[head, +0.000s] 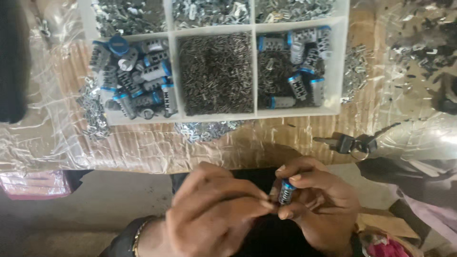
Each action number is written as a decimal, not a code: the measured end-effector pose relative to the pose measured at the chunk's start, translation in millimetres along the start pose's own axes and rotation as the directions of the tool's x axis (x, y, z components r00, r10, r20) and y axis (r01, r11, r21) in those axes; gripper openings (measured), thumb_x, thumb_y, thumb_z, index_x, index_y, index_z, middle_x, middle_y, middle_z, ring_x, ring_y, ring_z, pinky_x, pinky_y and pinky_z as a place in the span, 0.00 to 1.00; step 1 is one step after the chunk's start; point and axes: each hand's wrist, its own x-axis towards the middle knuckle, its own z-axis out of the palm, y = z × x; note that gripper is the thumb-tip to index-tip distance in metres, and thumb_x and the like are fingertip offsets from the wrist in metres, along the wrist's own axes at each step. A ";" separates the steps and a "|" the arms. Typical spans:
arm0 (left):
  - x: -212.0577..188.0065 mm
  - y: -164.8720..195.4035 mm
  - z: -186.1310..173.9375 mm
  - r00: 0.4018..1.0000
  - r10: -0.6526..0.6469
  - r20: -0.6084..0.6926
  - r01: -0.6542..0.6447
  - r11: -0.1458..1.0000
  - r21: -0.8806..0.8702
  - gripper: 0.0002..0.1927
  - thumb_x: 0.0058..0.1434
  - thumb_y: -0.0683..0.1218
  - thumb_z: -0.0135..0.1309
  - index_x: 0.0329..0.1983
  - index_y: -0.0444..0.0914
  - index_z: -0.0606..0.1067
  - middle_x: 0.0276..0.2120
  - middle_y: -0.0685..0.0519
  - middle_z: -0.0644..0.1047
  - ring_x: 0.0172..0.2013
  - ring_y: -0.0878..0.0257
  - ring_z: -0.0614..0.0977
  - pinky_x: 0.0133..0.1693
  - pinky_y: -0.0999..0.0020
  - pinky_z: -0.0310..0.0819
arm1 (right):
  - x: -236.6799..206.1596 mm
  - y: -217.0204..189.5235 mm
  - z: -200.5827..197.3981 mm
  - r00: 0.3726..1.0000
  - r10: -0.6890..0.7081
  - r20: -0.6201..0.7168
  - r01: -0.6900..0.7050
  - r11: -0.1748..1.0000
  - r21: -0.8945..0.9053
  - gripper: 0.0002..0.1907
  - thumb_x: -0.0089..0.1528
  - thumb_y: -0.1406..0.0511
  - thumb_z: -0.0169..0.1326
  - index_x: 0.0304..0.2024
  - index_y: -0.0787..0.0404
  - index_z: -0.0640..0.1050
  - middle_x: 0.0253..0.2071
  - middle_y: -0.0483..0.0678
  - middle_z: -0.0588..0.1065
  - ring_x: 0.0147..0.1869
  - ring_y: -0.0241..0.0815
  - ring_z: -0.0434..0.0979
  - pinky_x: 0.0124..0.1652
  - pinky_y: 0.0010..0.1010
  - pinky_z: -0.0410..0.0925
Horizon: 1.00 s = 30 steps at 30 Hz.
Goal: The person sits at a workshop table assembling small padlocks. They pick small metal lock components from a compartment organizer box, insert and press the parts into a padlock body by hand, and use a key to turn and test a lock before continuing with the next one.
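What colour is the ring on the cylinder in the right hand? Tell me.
Blue, on a silver-grey cylinder; head view.

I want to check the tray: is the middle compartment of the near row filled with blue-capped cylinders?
No, the middle compartment holds only a heap of tiny dark metal pins; the blue-capped cylinders lie in the compartments beside it.

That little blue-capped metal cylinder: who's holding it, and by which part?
The right hand grips the small cylinder around its ribbed grey body, blue cap upward. The left hand pinches at its side; whether it holds anything there cannot be told.
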 end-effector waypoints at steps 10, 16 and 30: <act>10.7 -4.0 -9.9 0.981 0.131 0.142 -0.133 0.991 0.011 0.12 0.57 0.38 0.65 0.45 0.34 0.78 0.42 0.49 0.80 0.40 0.58 0.81 0.42 0.65 0.75 | -6.9 16.3 11.7 0.996 -0.043 -0.077 0.039 0.998 -0.053 0.22 0.54 0.80 0.67 0.51 0.70 0.79 0.53 0.65 0.76 0.50 0.43 0.80 0.41 0.23 0.76; 14.5 -10.9 -8.7 0.925 -0.008 0.379 0.095 0.973 -0.210 0.13 0.53 0.40 0.66 0.42 0.39 0.80 0.39 0.51 0.78 0.37 0.57 0.78 0.41 0.65 0.73 | -3.9 4.7 5.0 1.000 -0.007 0.004 0.007 0.991 -0.131 0.17 0.58 0.80 0.67 0.50 0.68 0.81 0.52 0.59 0.75 0.46 0.43 0.83 0.40 0.26 0.79; 81.1 13.5 46.5 0.961 -0.080 0.264 -0.064 0.867 0.493 0.28 0.64 0.49 0.65 0.62 0.29 0.74 0.32 0.49 0.73 0.35 0.52 0.78 0.37 0.58 0.75 | -31.3 -13.4 -52.6 0.989 -0.126 -0.072 0.124 0.992 -0.033 0.20 0.59 0.75 0.69 0.52 0.61 0.79 0.51 0.56 0.74 0.43 0.43 0.82 0.37 0.33 0.84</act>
